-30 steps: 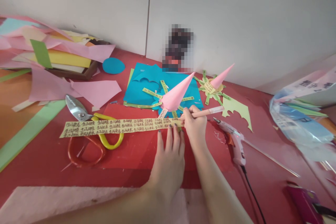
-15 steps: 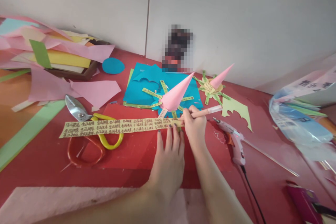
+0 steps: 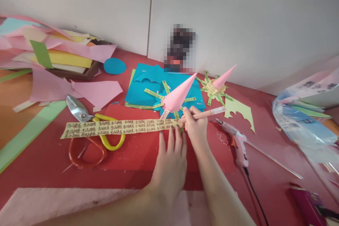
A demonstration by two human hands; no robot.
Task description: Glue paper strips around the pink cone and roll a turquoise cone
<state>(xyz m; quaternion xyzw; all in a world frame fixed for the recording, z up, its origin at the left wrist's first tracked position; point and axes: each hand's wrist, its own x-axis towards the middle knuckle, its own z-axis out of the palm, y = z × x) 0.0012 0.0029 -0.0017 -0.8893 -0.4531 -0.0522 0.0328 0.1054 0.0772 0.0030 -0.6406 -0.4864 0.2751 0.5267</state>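
A long yellow paper strip (image 3: 119, 127) covered in rows of handwriting lies across a red sheet (image 3: 143, 155). My left hand (image 3: 171, 159) rests flat on the strip's right part, its fingers stretched out. Closed around a pen (image 3: 212, 111), my right hand (image 3: 196, 127) holds the tip against the strip's right end. Just beyond the hands a pink cone (image 3: 178, 95) with written green strips around its base stands on blue paper (image 3: 135, 90). Scissors with yellow and red handles (image 3: 112, 144) lie partly under the strip's left part.
A pink glue gun (image 3: 235, 139) with its cord lies at the right, near a second pink cone (image 3: 225, 76) and a green scrap (image 3: 239, 111). A tray (image 3: 88, 72) piled with coloured paper is at the back left. At the far right are a plastic bag (image 3: 302, 113) and a magenta object (image 3: 304, 201).
The pen tip and my right hand have shifted very slightly left along the strip. My left hand stays on the paper.
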